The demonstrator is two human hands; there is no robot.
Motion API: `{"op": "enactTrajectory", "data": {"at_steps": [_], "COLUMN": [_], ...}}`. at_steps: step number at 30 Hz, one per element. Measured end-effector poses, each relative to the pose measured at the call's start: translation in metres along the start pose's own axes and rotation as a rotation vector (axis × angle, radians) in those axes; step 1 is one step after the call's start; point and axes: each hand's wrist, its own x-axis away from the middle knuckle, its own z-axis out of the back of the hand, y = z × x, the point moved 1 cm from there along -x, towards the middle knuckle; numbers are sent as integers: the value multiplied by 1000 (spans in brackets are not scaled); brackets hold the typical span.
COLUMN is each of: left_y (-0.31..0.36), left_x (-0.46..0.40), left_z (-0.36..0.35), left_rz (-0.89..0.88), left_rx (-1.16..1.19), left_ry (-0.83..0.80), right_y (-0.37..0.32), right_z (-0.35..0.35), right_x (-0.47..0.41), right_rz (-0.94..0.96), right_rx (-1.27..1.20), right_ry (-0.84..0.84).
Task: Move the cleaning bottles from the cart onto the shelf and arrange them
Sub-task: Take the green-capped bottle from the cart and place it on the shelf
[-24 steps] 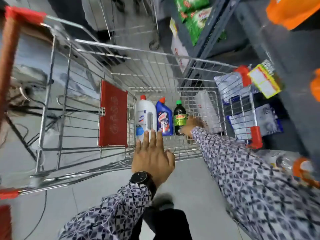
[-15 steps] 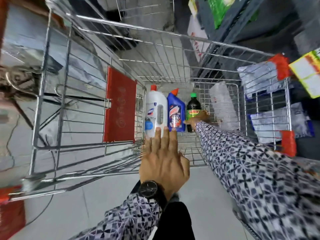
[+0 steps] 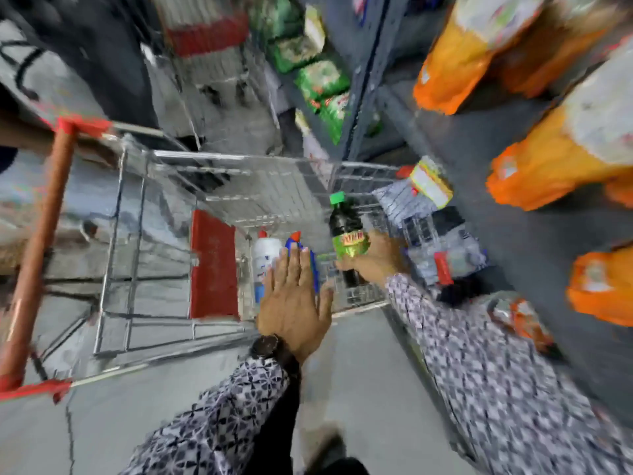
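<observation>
Dark bottle (image 3: pixel 346 231): green cap, green-yellow label, gripped around its middle in my right hand (image 3: pixel 375 257), raised above the cart (image 3: pixel 239 186).
White bottle (image 3: pixel 265 257), blue bottle (image 3: pixel 301 255): upright side by side in the cart's near corner.
Left hand (image 3: pixel 294 303): flat, fingers spread wide, empty, hovering over the blue bottle.
Shelf (image 3: pixel 496 200): at my right, orange packs (image 3: pixel 555 166) on it.

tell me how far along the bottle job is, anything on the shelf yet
No cleaning bottle shows on the shelf yet; only orange packs sit there. In hand: the right hand grips the dark green-capped bottle, raised above the others. Left: the white bottle and blue bottle stand in the cart, behind the open left hand.
</observation>
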Motion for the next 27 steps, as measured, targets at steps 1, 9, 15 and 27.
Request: {"op": "enactTrajectory", "data": {"at_steps": [1,9,15,27], "left_y": [22,264,431,541], "left_x": [4,40,79,71], "left_z": [21,176,199,152], "left_rz": [-88,-911,-1302,-1237], "left_rx": [31,435,416,-296], "left_ry": [70,495,394,44], "right_y": [2,26,76,151], "right_z": [26,246,325,335], "right_x": [19,244,378,465], "right_rz": [45,191,99,-46], "right_rx": [-22,-133,-187,-338], "right_ry": [96,776,1279,1586]}}
